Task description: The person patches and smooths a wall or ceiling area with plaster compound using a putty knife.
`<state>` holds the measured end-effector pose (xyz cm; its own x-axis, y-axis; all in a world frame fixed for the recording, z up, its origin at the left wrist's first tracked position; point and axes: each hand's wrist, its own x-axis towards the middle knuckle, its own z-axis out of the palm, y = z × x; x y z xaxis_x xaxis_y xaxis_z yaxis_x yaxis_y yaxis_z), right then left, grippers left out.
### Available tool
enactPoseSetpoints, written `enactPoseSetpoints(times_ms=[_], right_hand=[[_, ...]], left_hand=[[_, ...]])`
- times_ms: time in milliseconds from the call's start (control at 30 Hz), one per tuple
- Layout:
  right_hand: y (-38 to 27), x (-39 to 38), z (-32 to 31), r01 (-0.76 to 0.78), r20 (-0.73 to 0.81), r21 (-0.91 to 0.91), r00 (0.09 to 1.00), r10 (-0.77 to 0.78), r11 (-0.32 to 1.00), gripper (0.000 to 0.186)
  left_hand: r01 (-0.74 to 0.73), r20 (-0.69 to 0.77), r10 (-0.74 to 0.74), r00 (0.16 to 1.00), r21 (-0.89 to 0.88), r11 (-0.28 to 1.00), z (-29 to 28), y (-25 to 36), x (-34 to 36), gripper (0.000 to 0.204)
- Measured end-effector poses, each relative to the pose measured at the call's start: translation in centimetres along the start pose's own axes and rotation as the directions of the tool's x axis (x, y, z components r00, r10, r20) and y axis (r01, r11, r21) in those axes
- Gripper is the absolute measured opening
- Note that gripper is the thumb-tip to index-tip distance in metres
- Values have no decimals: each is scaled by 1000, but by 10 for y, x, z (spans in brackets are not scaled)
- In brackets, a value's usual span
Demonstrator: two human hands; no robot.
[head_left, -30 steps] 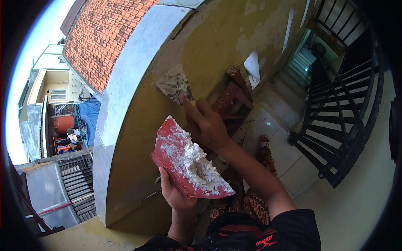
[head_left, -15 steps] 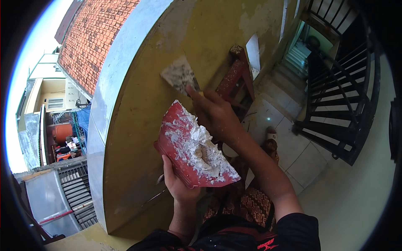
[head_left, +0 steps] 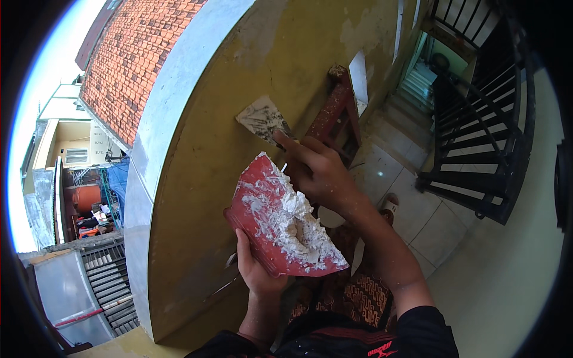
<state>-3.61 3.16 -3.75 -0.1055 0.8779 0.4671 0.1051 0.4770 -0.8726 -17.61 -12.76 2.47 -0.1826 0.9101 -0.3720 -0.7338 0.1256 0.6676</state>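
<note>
My left hand [head_left: 258,268] grips the lower left edge of a red, broken-edged plastic piece [head_left: 253,197], thumb on its side. A heap of white putty [head_left: 301,224] lies on it, with a hollow in the middle and smears around. Just beyond, my right hand [head_left: 325,173] is closed round a putty knife, its index finger stretched toward the blade. The wide putty knife [head_left: 262,116] has a blade smeared with white and dark streaks; its handle is mostly hidden in the hand. The blade is over the yellow wall [head_left: 203,179]; I cannot tell whether it touches.
A dusty red stool-like frame [head_left: 331,113] stands beyond my right hand. Black metal railing [head_left: 477,161] runs along the right, beside steps [head_left: 406,113] and a tiled floor [head_left: 418,197]. A pale ledge [head_left: 140,203] edges the wall, with tiled roofs [head_left: 131,65] outside.
The red piece with putty has shifted slightly right and down in view. My right hand and the putty knife have moved a little, the blade now sharper and slightly lower.
</note>
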Motion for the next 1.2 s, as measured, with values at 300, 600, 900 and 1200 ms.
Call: enactPoseSetpoints(times_ms=[300, 600, 900, 1200], right_hand=[[-1, 70, 2, 101, -189, -95, 975, -118, 990, 48], [6, 62, -33, 108, -150, -92, 981, -121, 990, 55], [24, -1, -7, 43, 48, -118, 998, -38, 992, 53], [13, 85, -11, 125, -179, -121, 973, -146, 985, 62]], left_hand=[[-24, -42, 23, 999, -26, 999, 8, -6, 8, 59], [-10, -107, 10, 994, 1, 1000, 17, -8, 19, 60], [-61, -66, 60, 996, -18, 998, 18, -7, 24, 59], [-69, -4, 69, 998, -59, 996, 17, -18, 22, 60]])
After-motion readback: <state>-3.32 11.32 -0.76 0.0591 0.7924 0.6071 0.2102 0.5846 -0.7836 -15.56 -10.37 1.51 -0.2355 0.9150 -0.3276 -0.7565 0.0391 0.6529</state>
